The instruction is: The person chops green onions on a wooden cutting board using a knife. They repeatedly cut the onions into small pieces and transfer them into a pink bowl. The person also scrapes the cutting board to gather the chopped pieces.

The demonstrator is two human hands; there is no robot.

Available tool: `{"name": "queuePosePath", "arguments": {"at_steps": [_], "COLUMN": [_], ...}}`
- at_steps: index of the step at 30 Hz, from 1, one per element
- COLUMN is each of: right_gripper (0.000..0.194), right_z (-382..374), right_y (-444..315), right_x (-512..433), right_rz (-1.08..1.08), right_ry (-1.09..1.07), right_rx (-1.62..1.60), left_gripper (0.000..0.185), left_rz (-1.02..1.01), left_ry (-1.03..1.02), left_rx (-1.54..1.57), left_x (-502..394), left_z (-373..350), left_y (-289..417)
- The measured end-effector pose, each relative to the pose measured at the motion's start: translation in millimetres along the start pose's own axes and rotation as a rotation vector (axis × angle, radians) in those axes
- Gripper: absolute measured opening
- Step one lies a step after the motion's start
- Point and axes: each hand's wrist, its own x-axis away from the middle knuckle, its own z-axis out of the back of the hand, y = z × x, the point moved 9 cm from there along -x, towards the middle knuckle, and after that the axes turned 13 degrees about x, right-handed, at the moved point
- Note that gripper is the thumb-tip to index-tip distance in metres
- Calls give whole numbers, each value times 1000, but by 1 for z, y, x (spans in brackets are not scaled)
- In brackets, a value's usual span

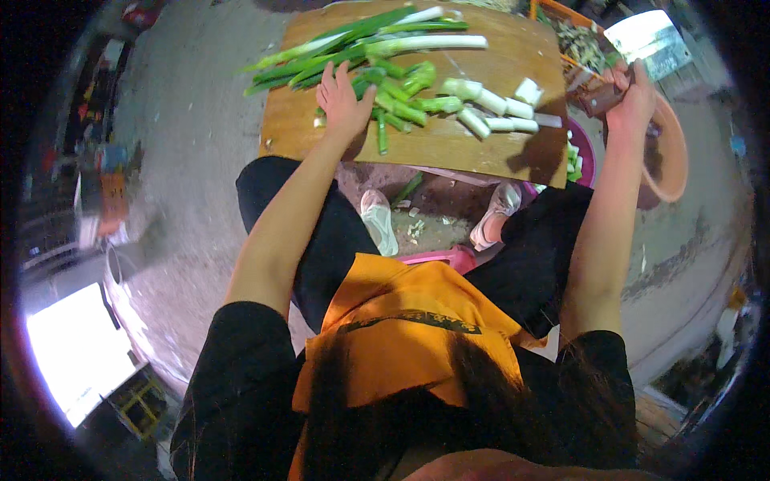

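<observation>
My left hand (344, 103) rests on green onion leaves at the left of a wooden board (415, 141), fingers and thumb apart. Long green onions (421, 43) lie across the board's far side. Cut green pieces (397, 99) are heaped beside my left hand, with white stem sections (496, 102) farther right. Beyond the board's right edge, my right hand (633, 102) is raised and closed around a brown, blurred tool (601, 100). A bright rectangular surface (649, 45) meets its fingers; whether it is the tool's blade, I cannot tell.
A purple basin (591, 153) with cut onion pieces sits low at the board's right. Beside it stands an orange-pink tub (671, 156). An orange crate (565, 27) with plant matter is at the far right. Onion scraps (415, 228) lie between my feet.
</observation>
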Motion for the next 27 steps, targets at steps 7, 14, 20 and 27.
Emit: {"name": "queuePosePath", "arguments": {"at_steps": [7, 14, 20, 27], "right_gripper": [20, 16, 18, 17], "right_z": [82, 182, 248, 298], "right_y": [-17, -84, -107, -101], "right_x": [-31, -1, 38, 48], "right_rz": [-93, 126, 243, 245], "right_ry": [-55, 84, 463, 613], "right_rx": [-429, -473, -428, -409], "left_gripper": [87, 87, 46, 43], "left_rz": [-586, -623, -660, -745], "left_ry": [-366, -561, -570, -519], "left_rx": [153, -113, -46, -4], "left_x": [41, 31, 40, 44], "left_z": [-123, -220, -232, -288], "left_y": [198, 271, 284, 343]}}
